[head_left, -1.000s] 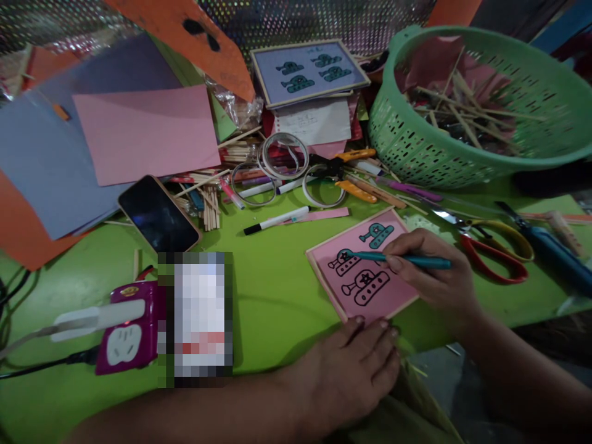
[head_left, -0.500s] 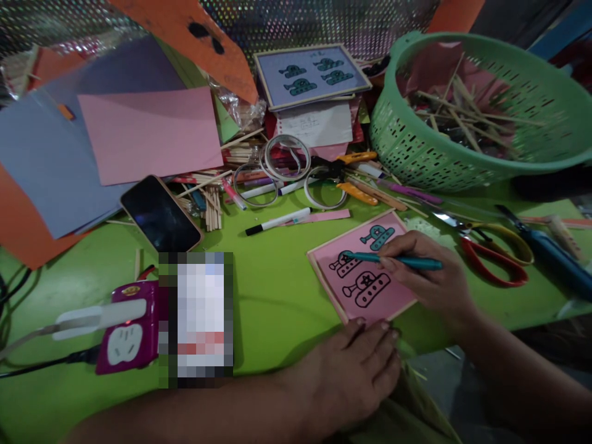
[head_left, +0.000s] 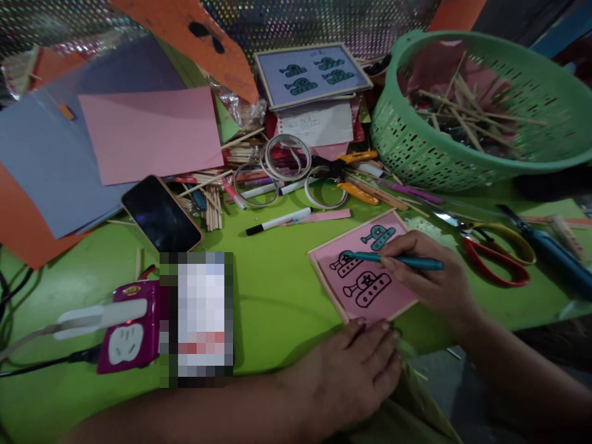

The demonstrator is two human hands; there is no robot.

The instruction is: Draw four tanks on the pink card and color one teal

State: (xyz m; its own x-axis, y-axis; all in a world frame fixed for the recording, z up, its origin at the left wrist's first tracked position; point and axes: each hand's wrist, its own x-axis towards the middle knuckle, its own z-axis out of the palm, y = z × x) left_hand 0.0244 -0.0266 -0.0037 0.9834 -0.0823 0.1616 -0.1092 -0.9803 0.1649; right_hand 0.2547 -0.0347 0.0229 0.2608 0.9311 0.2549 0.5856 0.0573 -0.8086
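Between the fingers of my right hand (head_left: 432,274) is a teal marker pen (head_left: 411,261), its tip on the middle tank drawing of a pink card (head_left: 330,290). Thin wooden sticks frame the card. The top tank (head_left: 380,237) is coloured teal; the lowest tank (head_left: 367,288) shows black outlines on bare pink. My left hand (head_left: 354,370) lies flat at the card's near edge, fingertips touching it, with fingers stretched out. Beyond the card lie a white marker with a black cap (head_left: 278,221) and a pink paper strip (head_left: 326,216).
A green basket (head_left: 425,151) holding sticks stands at the back right. Scissors (head_left: 497,262) lie right of the card. Tape rolls (head_left: 287,157) and a framed tank picture (head_left: 282,60) sit behind. On the left are a phone (head_left: 161,216), a magenta power strip (head_left: 157,345) and coloured paper (head_left: 152,135).
Almost nothing differs. The marker tip stays on the middle tank, both hands keep their places, and the whole view has shifted very slightly.
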